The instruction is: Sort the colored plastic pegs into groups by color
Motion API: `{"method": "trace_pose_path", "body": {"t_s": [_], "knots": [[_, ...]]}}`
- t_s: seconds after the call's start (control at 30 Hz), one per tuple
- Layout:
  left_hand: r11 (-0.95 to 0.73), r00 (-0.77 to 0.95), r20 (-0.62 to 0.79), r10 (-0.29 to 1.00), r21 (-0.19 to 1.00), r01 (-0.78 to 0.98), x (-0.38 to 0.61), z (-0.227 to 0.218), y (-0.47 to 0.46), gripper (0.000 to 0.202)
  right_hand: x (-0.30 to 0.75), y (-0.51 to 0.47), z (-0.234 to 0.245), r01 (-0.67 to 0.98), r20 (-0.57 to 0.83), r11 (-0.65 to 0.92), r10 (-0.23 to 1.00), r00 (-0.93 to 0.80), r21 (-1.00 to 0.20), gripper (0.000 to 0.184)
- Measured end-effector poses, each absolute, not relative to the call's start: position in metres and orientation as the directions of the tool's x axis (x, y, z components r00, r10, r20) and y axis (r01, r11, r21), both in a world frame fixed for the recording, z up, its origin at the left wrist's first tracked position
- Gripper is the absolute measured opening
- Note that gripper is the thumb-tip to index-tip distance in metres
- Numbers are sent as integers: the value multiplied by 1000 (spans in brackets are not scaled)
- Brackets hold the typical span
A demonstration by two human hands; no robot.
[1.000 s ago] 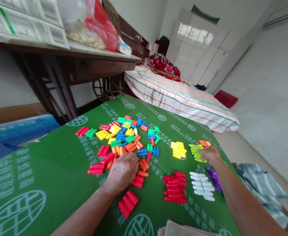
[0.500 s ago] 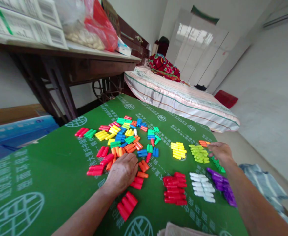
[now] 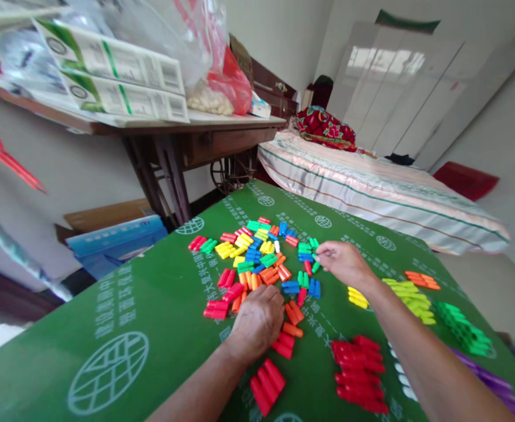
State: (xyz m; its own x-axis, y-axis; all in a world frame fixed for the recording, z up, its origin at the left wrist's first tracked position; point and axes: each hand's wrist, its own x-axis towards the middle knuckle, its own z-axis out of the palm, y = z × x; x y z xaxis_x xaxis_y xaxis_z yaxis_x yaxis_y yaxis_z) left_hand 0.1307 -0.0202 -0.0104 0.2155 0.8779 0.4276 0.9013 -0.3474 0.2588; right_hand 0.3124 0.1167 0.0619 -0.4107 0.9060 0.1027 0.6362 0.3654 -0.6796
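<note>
Small plastic pieces that look like pen caps lie in a loose, mixed-colour spread on the green table (image 3: 108,310). My left hand (image 3: 260,316) rests palm down at the near side of this spread, its fingers curled over and their tips hidden. Orange caps (image 3: 293,312) and red caps (image 3: 284,344) lie beside it. At the right of the spread, my right hand (image 3: 343,264) has its fingertips pinched on a green cap (image 3: 316,266). Blue caps (image 3: 314,288) lie just nearer to me.
Sorted groups lie to the right: red caps (image 3: 359,375), yellow caps (image 3: 358,298), lime caps (image 3: 411,300), orange caps (image 3: 422,279), green caps (image 3: 464,329) and partly covered white caps (image 3: 405,378). Beyond stand a desk (image 3: 152,126) with boxes and a bed (image 3: 372,187).
My right hand has moved left from the sorted groups to the mixed spread. An orange group now shows where it was. My left hand stays in place while the view has turned left.
</note>
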Motion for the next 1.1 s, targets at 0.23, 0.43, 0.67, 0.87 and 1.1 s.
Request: {"method": "trace_pose_path", "body": {"t_s": [0.23,0.43,0.67,0.87,1.1], "knots": [[-316,185,399,898,295,902,131,-13,-23,16,201,134,68,719,80,662,745,-663,-211,23],[-311,162,409,898,329,892,132,-17,-25,16,153,159,60,719,-49,691,717,-695,-81,41],[-316,166,407,898,336,887,132,-18,-25,18,136,167,55,723,-149,690,712,-686,-35,38],[-310,164,410,897,322,894,132,-18,-25,18,138,168,50,757,-110,647,749,-653,-92,39],[-325,171,416,893,334,885,129,-15,-22,20,163,156,56,773,8,564,809,-587,-292,41]]}}
